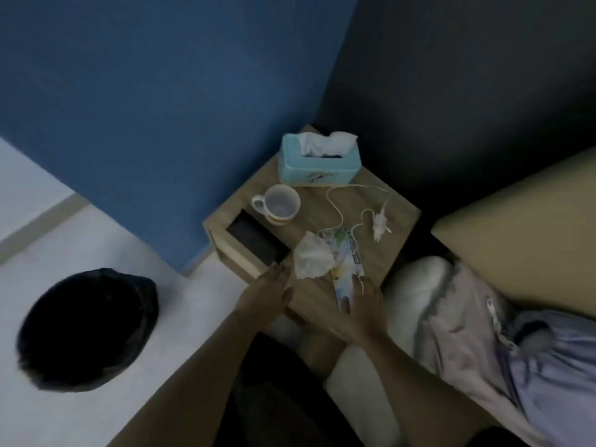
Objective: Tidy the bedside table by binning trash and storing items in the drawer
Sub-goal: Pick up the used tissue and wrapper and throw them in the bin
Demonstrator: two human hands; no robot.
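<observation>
A small wooden bedside table (390,201) stands in the corner. On it lie a crumpled white tissue (311,255), a colourful wrapper (346,262), a white charger with its cable (377,222), a white mug (280,204), a dark phone (254,241) and a teal tissue box (319,162). My left hand (269,291) reaches in with fingers apart, its fingertips just beside the tissue. My right hand (362,300) lies flat with its fingers on the near end of the wrapper. A black-lined bin (87,327) sits on the floor at the left.
A blue wall is behind the table on the left and a dark headboard on the right. A bed with a tan pillow (522,227) and rumpled lilac bedding (483,337) lies to the right. White floor spreads left of the table.
</observation>
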